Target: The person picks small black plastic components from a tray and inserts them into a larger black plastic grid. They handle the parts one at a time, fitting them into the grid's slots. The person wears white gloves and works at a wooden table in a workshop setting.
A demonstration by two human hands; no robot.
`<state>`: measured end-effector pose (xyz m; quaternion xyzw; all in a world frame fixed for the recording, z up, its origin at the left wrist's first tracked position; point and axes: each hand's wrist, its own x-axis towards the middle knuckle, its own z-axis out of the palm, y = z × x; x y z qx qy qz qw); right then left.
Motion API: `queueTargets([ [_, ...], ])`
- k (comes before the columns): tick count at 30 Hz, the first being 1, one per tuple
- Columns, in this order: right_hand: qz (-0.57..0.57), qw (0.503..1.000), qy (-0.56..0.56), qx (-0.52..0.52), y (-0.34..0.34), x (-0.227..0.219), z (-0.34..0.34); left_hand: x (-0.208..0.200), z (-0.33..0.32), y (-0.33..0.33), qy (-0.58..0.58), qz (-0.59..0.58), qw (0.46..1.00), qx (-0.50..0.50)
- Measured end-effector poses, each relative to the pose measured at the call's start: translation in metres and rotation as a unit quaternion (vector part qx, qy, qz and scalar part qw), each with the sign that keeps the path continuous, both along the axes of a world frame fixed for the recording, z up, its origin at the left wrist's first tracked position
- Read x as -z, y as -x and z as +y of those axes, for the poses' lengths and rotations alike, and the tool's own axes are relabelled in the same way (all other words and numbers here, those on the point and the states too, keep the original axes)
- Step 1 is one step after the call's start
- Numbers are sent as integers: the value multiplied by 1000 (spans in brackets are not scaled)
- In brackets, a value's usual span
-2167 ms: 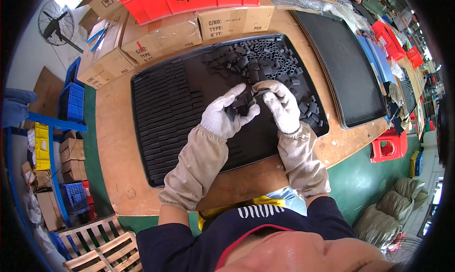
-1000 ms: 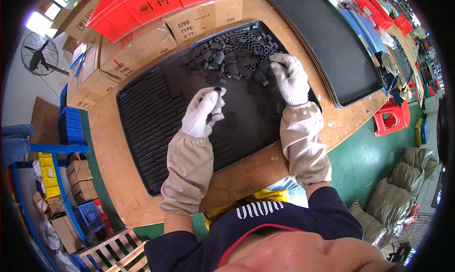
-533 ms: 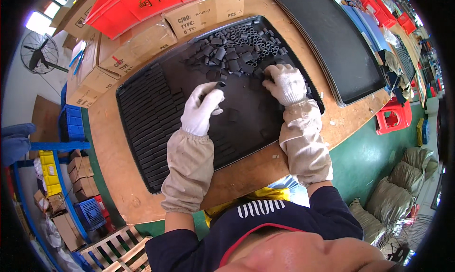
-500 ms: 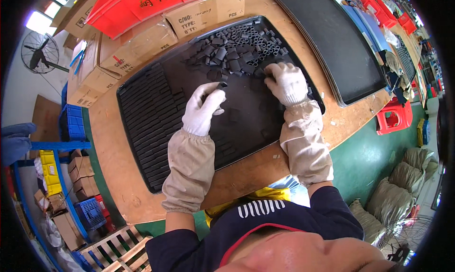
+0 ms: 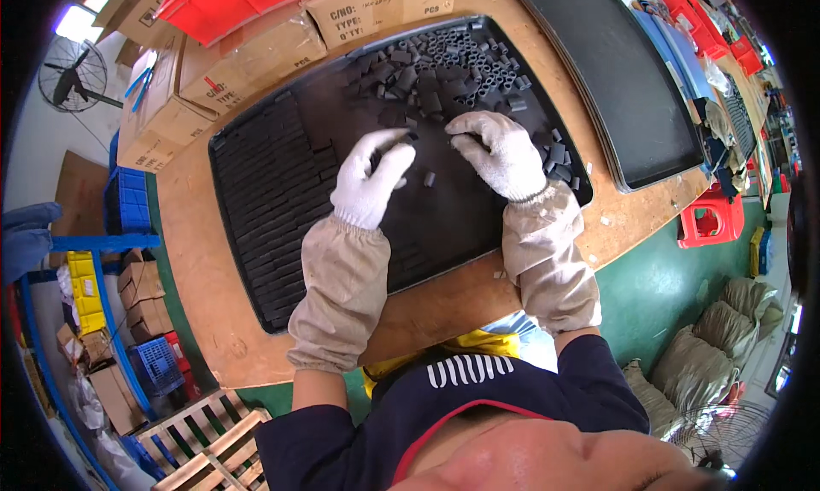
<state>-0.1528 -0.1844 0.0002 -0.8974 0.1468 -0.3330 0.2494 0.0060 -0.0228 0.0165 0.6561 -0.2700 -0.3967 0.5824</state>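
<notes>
Left hand [image 5: 366, 182]: gloved, thumb and forefinger pinched on a small dark piece [image 5: 411, 138], above the middle of the black tray [image 5: 453, 235]. Only part of the piece shows, at the fingertips, on the side facing the right hand; too little is visible to read its long axis.

Right hand [image 5: 502, 156]: gloved, just across from the left and apart from it, fingers curled, thumb and forefinger tips near each other. Cannot tell whether anything is between them.

Tray contents: at left, rows of black strips [image 5: 278, 209], laid close together, long axes running roughly left to right, right ends slightly farther from the person. At the far side, a loose heap of black pieces [image 5: 431, 94]; pieces lie in mixed directions, and many short tubes [image 5: 494, 79] toward its right show round open ends upward, so axes near vertical. One single short piece [image 5: 430, 180] lies between the hands, nearer the person, long axis roughly near-to-far. More loose pieces [image 5: 558, 156] beside the right hand, directions mixed.
</notes>
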Motion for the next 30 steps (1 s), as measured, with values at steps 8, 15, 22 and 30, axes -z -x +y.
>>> queueTargets([
  [8,191,977,25,-97,-7,8,22,5,-1,-5,29,14,999,-15],
  [15,-58,989,-129,-46,-8,-5,13,16,-2,0,72,-81,994,7],
  [22,-89,979,-136,-127,-10,-5,15,25,-4,-3,141,-290,944,66],
  [30,-92,978,-169,-77,-12,-1,27,4,1,1,-5,35,997,64],
])
